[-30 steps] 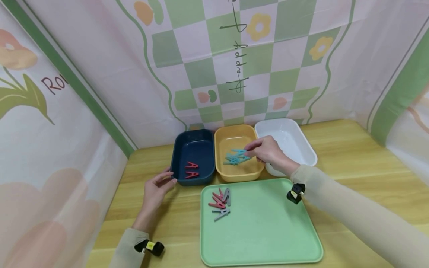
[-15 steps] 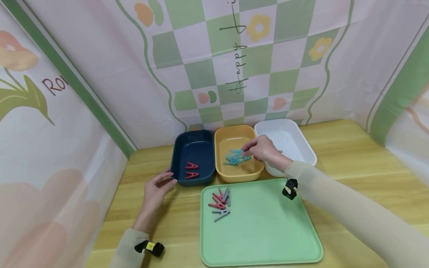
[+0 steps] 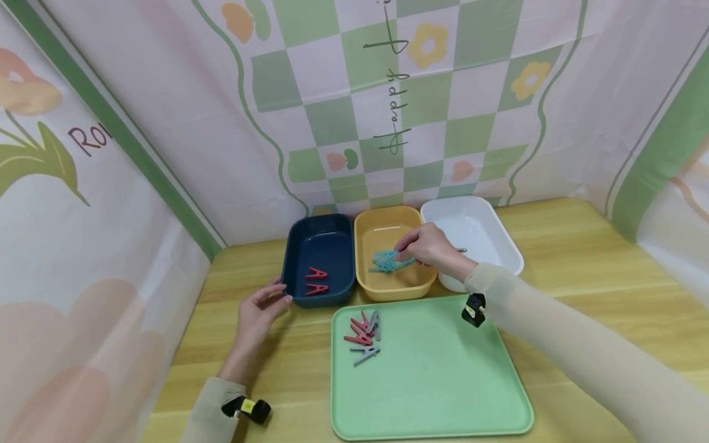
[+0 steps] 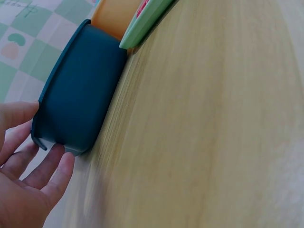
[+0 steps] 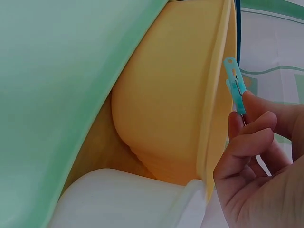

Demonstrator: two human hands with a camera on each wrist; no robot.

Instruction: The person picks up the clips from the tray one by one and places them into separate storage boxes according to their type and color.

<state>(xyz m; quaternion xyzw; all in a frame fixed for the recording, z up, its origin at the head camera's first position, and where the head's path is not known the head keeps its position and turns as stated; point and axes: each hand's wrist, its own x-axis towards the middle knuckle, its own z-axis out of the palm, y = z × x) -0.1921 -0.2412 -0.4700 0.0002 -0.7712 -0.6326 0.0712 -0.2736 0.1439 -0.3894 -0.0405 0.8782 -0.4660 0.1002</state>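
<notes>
My right hand (image 3: 429, 246) pinches a light blue clothespin (image 5: 235, 88) between thumb and fingertips, over the yellow bin (image 3: 396, 286). Several light blue clothespins (image 3: 384, 263) lie in a small heap inside that bin, overlapping the held one in the head view. My left hand (image 3: 257, 314) touches the near left corner of the navy bin (image 3: 320, 240), its fingertips at the rim and outer wall. Two red clothespins (image 3: 317, 289) lie inside the navy bin. On the green tray (image 3: 432, 375), red clothespins (image 3: 360, 335) and grey clothespins (image 3: 365, 354) sit together at the upper left.
A white bin (image 3: 482, 227) stands right of the yellow one, with the tip of a small grey thing (image 3: 461, 250) showing inside. All three bins stand side by side on the wooden table (image 3: 581, 264), close to the patterned cloth backdrop (image 3: 421, 135).
My right hand has moved slightly left and in over the yellow bin with the light blue clothespin. More of the grey thing in the white bin shows now. My left hand stays put.
</notes>
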